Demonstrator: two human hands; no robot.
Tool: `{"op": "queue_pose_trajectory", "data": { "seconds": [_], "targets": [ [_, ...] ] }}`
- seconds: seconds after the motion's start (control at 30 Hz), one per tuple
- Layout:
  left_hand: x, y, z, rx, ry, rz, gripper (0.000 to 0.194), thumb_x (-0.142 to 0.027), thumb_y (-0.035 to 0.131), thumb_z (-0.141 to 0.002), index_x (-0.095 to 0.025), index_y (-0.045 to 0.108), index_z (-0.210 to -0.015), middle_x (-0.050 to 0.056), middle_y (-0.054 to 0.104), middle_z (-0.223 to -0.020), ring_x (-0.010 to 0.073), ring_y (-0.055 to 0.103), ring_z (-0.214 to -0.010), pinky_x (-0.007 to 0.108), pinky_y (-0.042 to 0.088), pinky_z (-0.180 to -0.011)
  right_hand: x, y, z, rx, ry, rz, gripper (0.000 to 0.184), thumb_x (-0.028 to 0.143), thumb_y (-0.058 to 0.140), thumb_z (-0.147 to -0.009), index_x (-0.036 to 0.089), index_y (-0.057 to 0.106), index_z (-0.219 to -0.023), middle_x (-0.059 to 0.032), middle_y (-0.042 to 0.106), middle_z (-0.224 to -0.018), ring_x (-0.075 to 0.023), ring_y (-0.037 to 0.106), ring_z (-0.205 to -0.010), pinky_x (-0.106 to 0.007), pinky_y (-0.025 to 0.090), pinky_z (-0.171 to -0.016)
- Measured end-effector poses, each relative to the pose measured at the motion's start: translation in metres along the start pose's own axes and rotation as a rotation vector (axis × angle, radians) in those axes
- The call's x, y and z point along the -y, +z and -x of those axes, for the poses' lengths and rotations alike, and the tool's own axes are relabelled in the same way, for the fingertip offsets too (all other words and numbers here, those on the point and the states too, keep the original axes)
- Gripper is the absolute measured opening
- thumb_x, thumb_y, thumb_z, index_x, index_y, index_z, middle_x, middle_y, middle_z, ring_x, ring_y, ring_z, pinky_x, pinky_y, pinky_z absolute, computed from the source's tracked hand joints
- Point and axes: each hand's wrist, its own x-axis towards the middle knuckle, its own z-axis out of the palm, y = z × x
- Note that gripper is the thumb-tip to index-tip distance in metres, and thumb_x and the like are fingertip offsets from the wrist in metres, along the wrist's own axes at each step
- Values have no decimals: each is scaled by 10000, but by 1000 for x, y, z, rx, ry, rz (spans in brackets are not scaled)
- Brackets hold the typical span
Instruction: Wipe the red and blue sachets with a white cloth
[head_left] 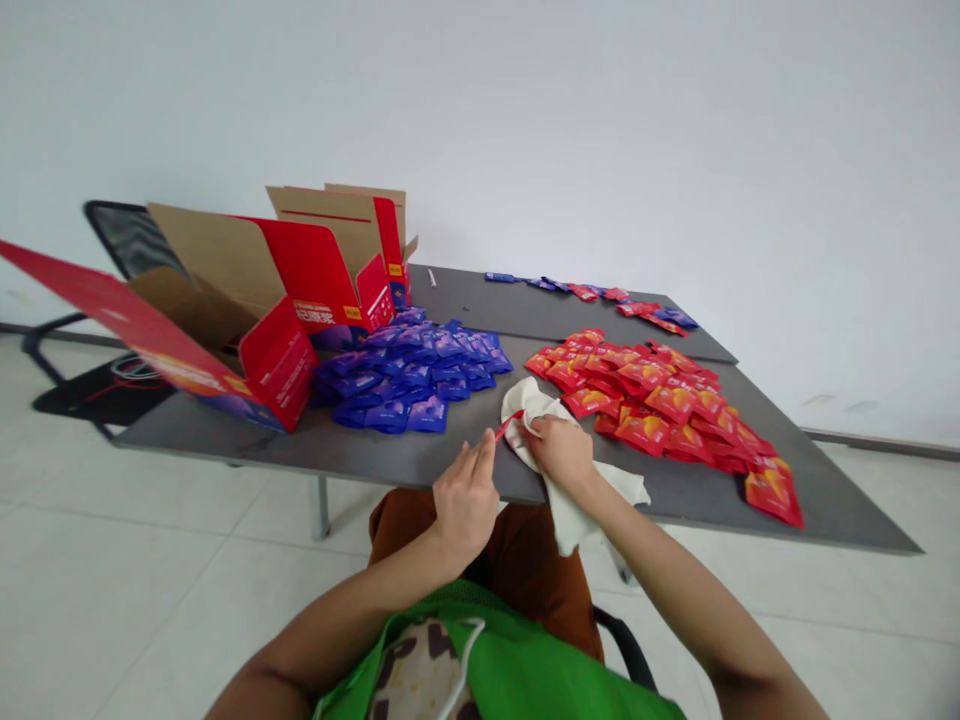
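Note:
At the table's front edge, my left hand (pixel 466 500) has its fingers pressed together on a thin red piece (pixel 510 424), perhaps a sachet seen edge-on. The far end of that piece meets a cream-white cloth (pixel 556 492). My right hand (pixel 562 450) is closed on the bunched cloth, part of which hangs over the edge. Left of my hands lies a heap of blue sachets (pixel 420 370). A spread heap of red sachets (pixel 660 395) lies close by on the right. Fingers hide part of the red piece.
Open red cardboard boxes (pixel 281 365) stand along the left side of the grey table (pixel 397 455). More red and blue sachets (pixel 585 291) lie in a row at the back, with a small white marker-like stick (pixel 432 278). A black chair (pixel 97 400) stands at the left.

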Motion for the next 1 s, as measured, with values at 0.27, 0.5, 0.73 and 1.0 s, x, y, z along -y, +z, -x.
{"op": "queue_pose_trajectory", "data": {
  "seconds": [0.27, 0.5, 0.73, 1.0],
  "targets": [
    [13, 18, 1, -458, 258, 105, 459, -87, 498, -884, -165, 506, -1336, 50, 727, -997, 154, 690, -898, 310, 503, -954, -52, -31, 14, -419, 68, -689, 562, 569, 538, -849, 157, 316, -538, 42, 277, -526, -65, 262, -514, -201, 201, -504],
    [9, 22, 8, 19, 138, 174, 621, -365, 573, -888, -150, 351, -1426, 78, 714, -1046, 191, 670, -988, 301, 526, -852, -21, -38, 34, -226, -27, -998, 542, 550, 600, -821, 156, 352, -544, 42, 262, -550, -58, 237, -513, -195, 188, -464],
    [-1, -2, -16, 298, -139, 2, 468, -173, 407, -909, -98, 429, -1370, 113, 717, -910, 213, 690, -822, 281, 474, -719, 25, -14, 35, -92, -167, -444, 379, 463, 512, -919, 161, 630, -724, -58, 536, -996, -127, 511, -798, -206, 400, -667],
    [-7, -5, -23, 292, -267, -163, 584, -324, 406, -941, -94, 289, -1465, 105, 709, -901, 223, 668, -824, 289, 452, -688, 37, -2, 14, 34, -4, 63, 404, 555, 387, -950, 287, 671, -1054, -91, 435, -1253, -219, 550, -945, -289, 487, -677]
  ]
}}
